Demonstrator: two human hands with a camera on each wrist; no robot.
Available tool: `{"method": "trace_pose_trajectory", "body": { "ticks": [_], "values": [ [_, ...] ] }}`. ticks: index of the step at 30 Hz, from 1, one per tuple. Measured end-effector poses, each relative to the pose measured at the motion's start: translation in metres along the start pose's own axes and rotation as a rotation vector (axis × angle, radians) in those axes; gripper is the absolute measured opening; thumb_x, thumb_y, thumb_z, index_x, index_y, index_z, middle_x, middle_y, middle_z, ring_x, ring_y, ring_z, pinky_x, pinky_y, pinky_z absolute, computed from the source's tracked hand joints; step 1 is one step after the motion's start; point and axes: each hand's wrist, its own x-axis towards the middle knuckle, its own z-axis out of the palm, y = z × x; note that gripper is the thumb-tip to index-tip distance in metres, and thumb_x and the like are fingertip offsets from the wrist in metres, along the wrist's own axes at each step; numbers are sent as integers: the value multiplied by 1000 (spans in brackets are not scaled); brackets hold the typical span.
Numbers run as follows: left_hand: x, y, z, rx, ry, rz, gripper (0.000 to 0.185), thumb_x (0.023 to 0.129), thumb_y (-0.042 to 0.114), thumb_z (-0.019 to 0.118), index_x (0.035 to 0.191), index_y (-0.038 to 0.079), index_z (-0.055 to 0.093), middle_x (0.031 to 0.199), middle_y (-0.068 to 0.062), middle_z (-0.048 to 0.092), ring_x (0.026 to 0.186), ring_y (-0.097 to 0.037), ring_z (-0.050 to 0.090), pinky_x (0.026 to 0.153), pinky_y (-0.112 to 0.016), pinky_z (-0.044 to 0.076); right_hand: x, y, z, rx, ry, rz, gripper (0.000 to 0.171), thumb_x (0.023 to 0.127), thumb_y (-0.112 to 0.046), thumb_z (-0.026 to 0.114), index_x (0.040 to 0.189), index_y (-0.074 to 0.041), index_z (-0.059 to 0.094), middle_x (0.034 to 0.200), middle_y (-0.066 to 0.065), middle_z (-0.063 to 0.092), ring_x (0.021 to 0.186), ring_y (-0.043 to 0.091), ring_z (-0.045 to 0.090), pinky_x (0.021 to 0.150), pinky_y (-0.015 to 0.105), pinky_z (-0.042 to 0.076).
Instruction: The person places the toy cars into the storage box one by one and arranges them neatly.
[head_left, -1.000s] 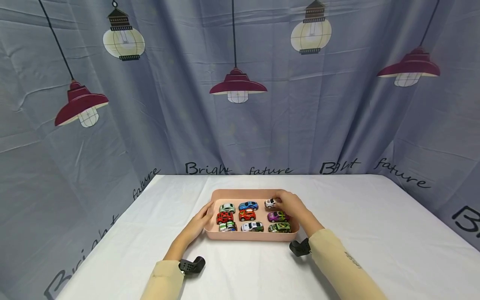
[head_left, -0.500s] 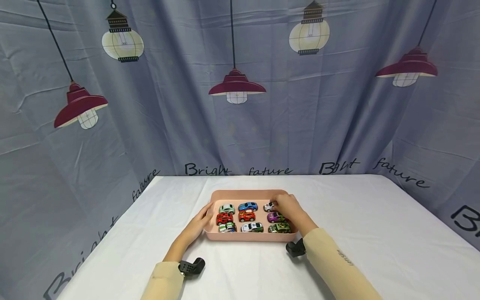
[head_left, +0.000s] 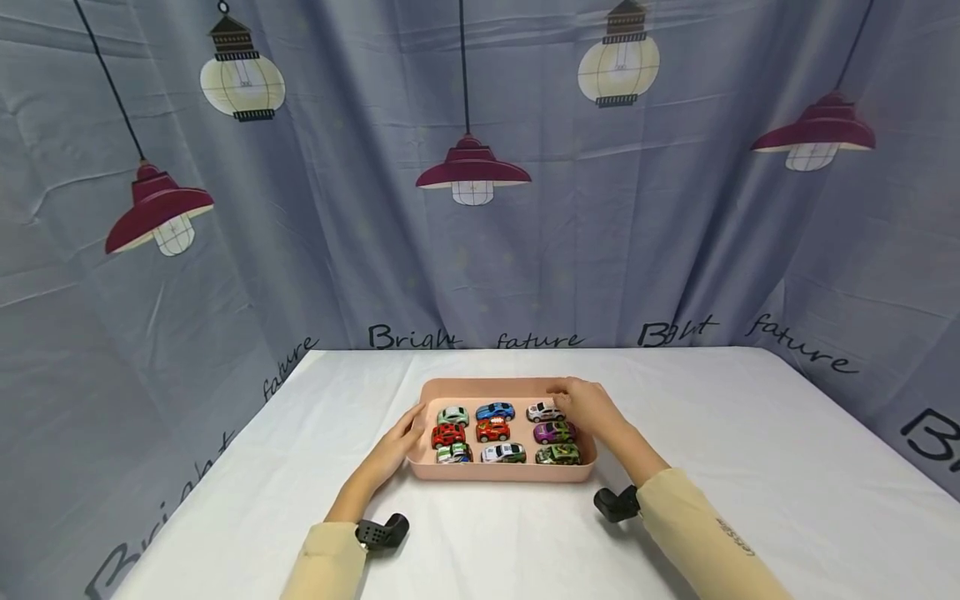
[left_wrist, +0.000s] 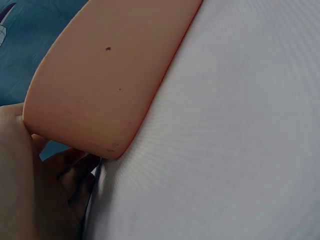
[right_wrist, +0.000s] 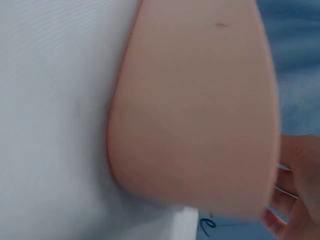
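A shallow pink tray [head_left: 502, 472] on the white table holds several small toy cars in three rows. My left hand [head_left: 388, 452] grips the tray's left end; the left wrist view has the thumb by the rim and the fingers curled against the outer wall [left_wrist: 100, 95]. Over the back right corner is my right hand [head_left: 591, 408], fingers loosely bent and holding nothing. Just beside its fingertips sits a white toy car [head_left: 542, 412]. A purple toy car [head_left: 553, 432] and a green one [head_left: 558, 454] stand in front of that. The tray wall [right_wrist: 195, 110] fills much of the right wrist view.
Blue [head_left: 495, 411], mint [head_left: 453, 415] and red toy cars [head_left: 448, 434] occupy the tray's left and middle. White cloth [head_left: 480, 542] covers the table. Behind it hangs a grey-blue curtain [head_left: 555, 250] printed with lamps.
My right hand held the white toy car, shifted it slightly left and let it go. It has since drawn back to the right. The left hand stays at the tray's end.
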Motion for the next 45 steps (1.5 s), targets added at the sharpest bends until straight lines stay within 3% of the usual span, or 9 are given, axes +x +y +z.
{"method": "trace_pose_trajectory", "body": {
  "ticks": [3, 10, 21, 27, 34, 40, 45],
  "values": [
    [-1, 2, 0, 20, 2, 1, 51, 96, 35, 40, 143, 18, 29, 149, -14, 25, 136, -41, 22, 107, -61, 18, -9, 3, -10, 70, 51, -4, 24, 91, -11, 47, 107, -8, 63, 109, 11, 64, 92, 25, 60, 79, 43, 48],
    [1, 0, -1, 0, -11, -18, 52, 96, 38, 38, 144, 22, 26, 151, -12, 21, 138, -39, 18, 108, -61, 14, -34, 24, -23, 165, 272, -24, 21, 90, -9, 44, 98, -5, 63, 98, 13, 64, 90, 27, 59, 79, 45, 48],
    [3, -4, 2, 15, -9, -7, 52, 97, 36, 39, 144, 20, 27, 151, -14, 22, 137, -41, 19, 107, -62, 15, -77, 58, -63, 109, 454, -57, 22, 89, -6, 43, 97, -2, 62, 98, 16, 63, 91, 31, 58, 78, 49, 46],
    [4, -3, 4, 4, -17, -20, 51, 97, 36, 39, 144, 21, 26, 151, -12, 21, 137, -39, 18, 108, -61, 14, -104, 78, -84, -11, 412, -50, 29, 92, -18, 47, 114, -3, 58, 113, 21, 58, 102, 40, 53, 82, 57, 39],
    [5, -1, 3, 9, -15, -20, 51, 96, 37, 38, 144, 22, 26, 151, -11, 21, 137, -39, 18, 107, -63, 14, -124, 98, -92, -271, 294, -58, 60, 88, -49, 51, 133, -10, 43, 133, 23, 45, 115, 47, 43, 87, 66, 30],
    [6, -2, 1, 5, -17, -18, 52, 96, 37, 39, 144, 21, 26, 151, -11, 21, 138, -39, 18, 108, -62, 14, -129, 104, -93, -312, 138, -14, 72, 84, -61, 47, 143, -21, 29, 148, 16, 26, 126, 52, 26, 93, 75, 9],
    [7, -1, -3, -60, 15, 7, 51, 96, 33, 42, 142, 15, 31, 149, -15, 26, 135, -39, 25, 109, -57, 20, -127, 106, -91, -328, 114, -14, 73, 84, -62, 46, 143, -23, 28, 149, 15, 25, 127, 53, 23, 93, 77, 5]
  ]
}}
